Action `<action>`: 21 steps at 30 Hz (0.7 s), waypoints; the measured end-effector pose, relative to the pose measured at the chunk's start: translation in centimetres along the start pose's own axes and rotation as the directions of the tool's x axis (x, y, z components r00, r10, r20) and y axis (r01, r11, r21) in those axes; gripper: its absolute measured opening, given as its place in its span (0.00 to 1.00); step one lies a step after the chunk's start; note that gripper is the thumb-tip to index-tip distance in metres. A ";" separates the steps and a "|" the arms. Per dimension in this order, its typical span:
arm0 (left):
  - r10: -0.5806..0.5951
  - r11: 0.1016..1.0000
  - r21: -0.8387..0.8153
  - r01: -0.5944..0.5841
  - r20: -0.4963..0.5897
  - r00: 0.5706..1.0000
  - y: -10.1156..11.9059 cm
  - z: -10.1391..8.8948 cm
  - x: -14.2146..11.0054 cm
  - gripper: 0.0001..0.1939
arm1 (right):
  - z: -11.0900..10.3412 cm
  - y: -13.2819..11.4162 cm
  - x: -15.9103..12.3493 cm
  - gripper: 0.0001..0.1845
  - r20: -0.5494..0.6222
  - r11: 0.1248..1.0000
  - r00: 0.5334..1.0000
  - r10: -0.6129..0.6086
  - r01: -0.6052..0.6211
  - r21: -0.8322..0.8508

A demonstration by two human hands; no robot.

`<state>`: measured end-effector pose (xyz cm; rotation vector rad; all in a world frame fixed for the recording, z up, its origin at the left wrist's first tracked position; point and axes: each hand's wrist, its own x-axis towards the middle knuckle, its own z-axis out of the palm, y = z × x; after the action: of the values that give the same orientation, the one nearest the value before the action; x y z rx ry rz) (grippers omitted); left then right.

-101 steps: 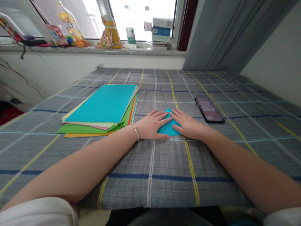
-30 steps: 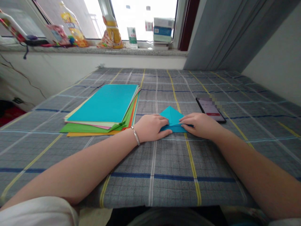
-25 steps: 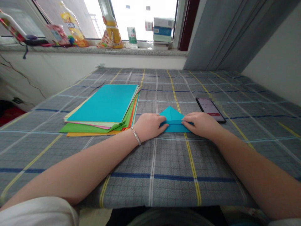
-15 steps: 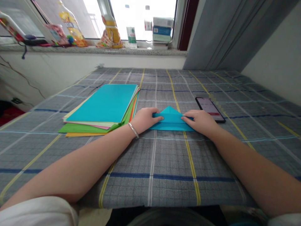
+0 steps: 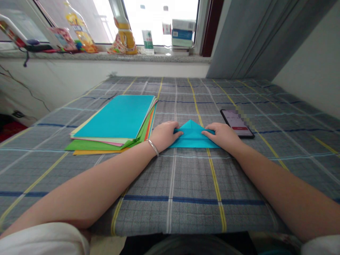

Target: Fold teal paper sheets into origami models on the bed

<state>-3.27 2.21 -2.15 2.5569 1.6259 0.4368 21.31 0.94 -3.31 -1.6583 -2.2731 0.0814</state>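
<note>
head-worn view, facing forward and down, over left hand (image 5: 164, 135), right hand (image 5: 221, 136)

Paper (image 5: 114, 117) blocks L hand (image 5: 164, 136); phone (image 5: 232, 120) nr R hand (image 5: 223, 136)

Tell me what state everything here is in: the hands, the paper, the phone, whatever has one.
Left hand: fingers resting on the paper's left side
Right hand: fingers resting on the paper's right side
Folded teal paper: flat, triangular peak, band folded across
Stack of coloured paper: flat, slightly fanned, teal sheet on top
Phone: face up, screen lit
Silver bangle: worn on left wrist
</note>
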 end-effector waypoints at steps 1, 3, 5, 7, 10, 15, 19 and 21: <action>0.009 1.000 0.017 -0.009 0.002 1.000 0.1 0.0 -0.1 0.11 | 0.0 0.0 0.0 0.16 0.002 1.000 1.000 -0.004 0.004 -0.002; 0.026 0.999 0.040 -0.026 0.003 1.000 0.2 0.1 -0.2 0.12 | 0.1 0.0 -0.1 0.16 0.005 1.000 1.000 -0.004 0.004 -0.021; 0.060 0.996 0.060 -0.059 -0.008 0.998 0.2 0.2 -0.3 0.12 | 0.0 -0.1 -0.1 0.17 0.003 0.998 1.000 -0.012 0.012 -0.061; 0.117 0.989 0.099 -0.113 -0.033 0.993 0.2 0.3 -0.3 0.12 | -0.1 -0.1 -0.3 0.18 -0.005 0.994 1.000 -0.030 0.029 -0.106; 0.185 0.972 0.156 -0.174 -0.060 0.981 0.3 0.4 -0.2 0.15 | -0.8 -0.4 -0.6 0.19 -0.032 0.985 0.998 -0.057 0.051 -0.164; 0.268 0.951 0.170 -0.259 -0.029 0.963 0.2 -0.3 -0.4 0.21 | -2.0 -1.8 -1.4 0.21 -0.057 0.929 0.976 -0.211 0.182 -0.322; 0.428 0.883 0.181 -0.434 0.074 0.901 -0.1 -1.3 -0.8 0.23 | -1.9 -3.0 -1.8 0.19 0.074 0.873 0.927 -0.369 0.372 -0.316; 0.515 0.833 0.174 -0.526 0.103 0.851 -0.2 -1.4 -0.9 0.20 | -1.6 -3.4 -1.9 0.16 0.106 0.862 0.909 -0.404 0.417 -0.290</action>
<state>-4.23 1.38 -1.04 3.1246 0.9659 0.2422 19.14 -2.14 -1.42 -1.2609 -2.7300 -0.3592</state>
